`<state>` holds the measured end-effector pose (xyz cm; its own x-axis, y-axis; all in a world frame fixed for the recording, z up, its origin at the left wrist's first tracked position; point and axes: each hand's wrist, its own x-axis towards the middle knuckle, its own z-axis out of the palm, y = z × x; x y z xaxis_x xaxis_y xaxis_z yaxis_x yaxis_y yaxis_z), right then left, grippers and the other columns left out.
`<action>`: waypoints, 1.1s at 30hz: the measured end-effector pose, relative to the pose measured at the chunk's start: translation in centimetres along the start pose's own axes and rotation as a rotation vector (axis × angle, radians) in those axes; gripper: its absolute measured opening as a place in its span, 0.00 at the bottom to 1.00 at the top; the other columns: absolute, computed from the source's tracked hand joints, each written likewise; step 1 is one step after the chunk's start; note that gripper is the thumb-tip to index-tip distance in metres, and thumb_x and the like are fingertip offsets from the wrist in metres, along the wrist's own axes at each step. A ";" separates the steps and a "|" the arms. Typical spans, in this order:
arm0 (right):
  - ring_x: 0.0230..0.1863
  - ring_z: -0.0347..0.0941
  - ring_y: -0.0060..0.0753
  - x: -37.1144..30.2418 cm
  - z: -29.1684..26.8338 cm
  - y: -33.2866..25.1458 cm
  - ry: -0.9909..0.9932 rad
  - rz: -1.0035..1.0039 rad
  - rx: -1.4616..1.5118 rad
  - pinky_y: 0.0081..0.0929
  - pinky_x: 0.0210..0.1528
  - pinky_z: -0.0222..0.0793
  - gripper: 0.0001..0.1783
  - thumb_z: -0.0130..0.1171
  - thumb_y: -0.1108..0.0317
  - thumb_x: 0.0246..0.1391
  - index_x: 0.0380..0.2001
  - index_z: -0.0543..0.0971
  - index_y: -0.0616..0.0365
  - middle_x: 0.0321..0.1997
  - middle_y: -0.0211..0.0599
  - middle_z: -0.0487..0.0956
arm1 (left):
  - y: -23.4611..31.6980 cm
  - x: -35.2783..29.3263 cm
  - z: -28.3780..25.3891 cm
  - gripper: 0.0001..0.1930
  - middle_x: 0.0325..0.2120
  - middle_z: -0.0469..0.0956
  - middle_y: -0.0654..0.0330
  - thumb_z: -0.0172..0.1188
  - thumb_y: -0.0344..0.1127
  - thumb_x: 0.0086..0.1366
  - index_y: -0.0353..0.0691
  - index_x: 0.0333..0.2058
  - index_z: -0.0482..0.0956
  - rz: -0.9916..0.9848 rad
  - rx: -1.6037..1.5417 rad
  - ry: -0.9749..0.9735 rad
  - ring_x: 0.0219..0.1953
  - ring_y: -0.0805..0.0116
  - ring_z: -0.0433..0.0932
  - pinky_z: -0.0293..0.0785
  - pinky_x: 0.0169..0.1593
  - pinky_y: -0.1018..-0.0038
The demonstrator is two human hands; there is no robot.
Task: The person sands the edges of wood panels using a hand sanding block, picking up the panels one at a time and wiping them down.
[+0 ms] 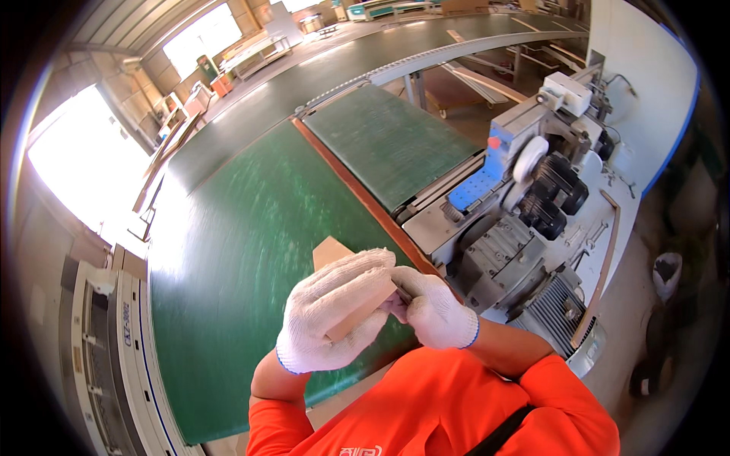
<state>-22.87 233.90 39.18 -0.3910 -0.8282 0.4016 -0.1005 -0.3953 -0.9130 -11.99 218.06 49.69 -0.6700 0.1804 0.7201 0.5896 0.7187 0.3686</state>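
Both my hands wear white knitted gloves and meet just in front of my chest, above the green conveyor belt [251, 243]. A flat, light tan wooden piece [329, 251] lies in my left hand [328, 304], its fingers stretched along the piece and the thumb below. One end of the wood sticks out beyond the fingers. At the near right of the wood my right hand [439, 310] is closed on a small, thin dark object [403, 295]. Most of that object is hidden in the glove, so its kind does not show.
A machine with motors [555, 194] and a blue guard [477, 188] stands close on the right. Wrenches [591, 234] and a wooden strip [604, 266] lie on its bed. A second green belt [388, 140] adjoins ahead. Another machine's pale frame [137, 365] stands at left.
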 end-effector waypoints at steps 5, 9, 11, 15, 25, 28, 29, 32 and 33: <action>0.34 0.75 0.33 0.4 -0.4 -1.4 -0.073 -0.008 -0.188 0.32 0.40 0.74 0.22 0.51 0.59 0.67 0.54 0.72 0.68 0.34 0.40 0.77 | 0.1 -0.6 -0.5 0.26 0.46 0.83 0.43 0.65 0.19 0.47 0.30 0.49 0.82 -0.042 -0.081 -0.047 0.47 0.46 0.85 0.83 0.51 0.61; 0.32 0.77 0.41 0.3 -0.9 -1.9 -0.089 0.012 -0.263 0.34 0.38 0.74 0.20 0.52 0.62 0.65 0.51 0.73 0.68 0.32 0.44 0.77 | -0.6 -0.7 -0.3 0.28 0.47 0.83 0.43 0.64 0.19 0.47 0.30 0.52 0.81 0.018 -0.058 -0.090 0.48 0.44 0.85 0.83 0.52 0.60; 0.32 0.78 0.44 0.0 -1.1 -2.1 -0.068 0.017 -0.303 0.35 0.38 0.74 0.18 0.51 0.63 0.65 0.50 0.73 0.68 0.32 0.45 0.77 | -1.0 -0.6 0.1 0.27 0.46 0.83 0.43 0.65 0.19 0.47 0.30 0.50 0.81 0.042 -0.045 -0.100 0.48 0.44 0.85 0.83 0.51 0.60; 0.33 0.78 0.48 -0.8 -1.4 -2.3 -0.033 0.064 -0.332 0.37 0.39 0.75 0.19 0.51 0.63 0.66 0.52 0.72 0.68 0.33 0.48 0.78 | -1.4 -0.5 1.1 0.24 0.46 0.83 0.43 0.66 0.19 0.47 0.31 0.47 0.81 0.079 -0.036 -0.100 0.48 0.43 0.85 0.83 0.51 0.60; 0.35 0.79 0.54 -1.5 -1.3 -3.4 0.008 0.109 -0.380 0.39 0.40 0.75 0.19 0.46 0.62 0.71 0.52 0.73 0.67 0.33 0.53 0.79 | -1.3 -1.2 2.6 0.22 0.45 0.82 0.45 0.70 0.22 0.48 0.30 0.45 0.81 0.112 0.052 -0.039 0.45 0.43 0.85 0.84 0.50 0.59; 0.31 0.77 0.42 -1.3 -1.2 -3.5 0.043 0.219 -0.304 0.36 0.37 0.73 0.20 0.45 0.58 0.73 0.52 0.74 0.66 0.31 0.46 0.78 | -2.3 -1.7 3.0 0.23 0.47 0.82 0.43 0.70 0.23 0.49 0.29 0.46 0.81 0.115 0.067 -0.042 0.46 0.42 0.85 0.84 0.50 0.59; 0.30 0.77 0.38 -1.1 -1.0 -3.6 0.057 0.261 -0.267 0.34 0.36 0.73 0.21 0.45 0.56 0.74 0.51 0.74 0.66 0.30 0.42 0.78 | -2.5 -1.5 3.0 0.23 0.48 0.82 0.42 0.71 0.23 0.49 0.28 0.46 0.80 0.109 0.078 -0.054 0.47 0.41 0.85 0.84 0.49 0.59; 0.28 0.71 0.25 -1.5 -0.4 0.2 0.299 0.309 -0.056 0.28 0.34 0.70 0.25 0.43 0.51 0.76 0.49 0.76 0.64 0.27 0.33 0.75 | -4.2 -1.5 3.4 0.23 0.49 0.82 0.46 0.73 0.27 0.51 0.33 0.48 0.80 0.023 0.135 -0.151 0.48 0.45 0.84 0.84 0.49 0.62; 0.25 0.67 0.21 -1.7 -1.0 1.1 0.331 0.335 -0.058 0.26 0.31 0.66 0.28 0.41 0.46 0.77 0.48 0.77 0.63 0.25 0.28 0.73 | -4.5 -1.3 3.5 0.23 0.49 0.82 0.47 0.73 0.28 0.52 0.35 0.48 0.81 -0.040 0.144 -0.214 0.48 0.47 0.84 0.83 0.49 0.62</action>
<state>-23.20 235.31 37.45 -0.6805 -0.7311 0.0488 0.0336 -0.0976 -0.9947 -15.33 216.98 45.07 -0.7804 0.2768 0.5606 0.5009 0.8134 0.2957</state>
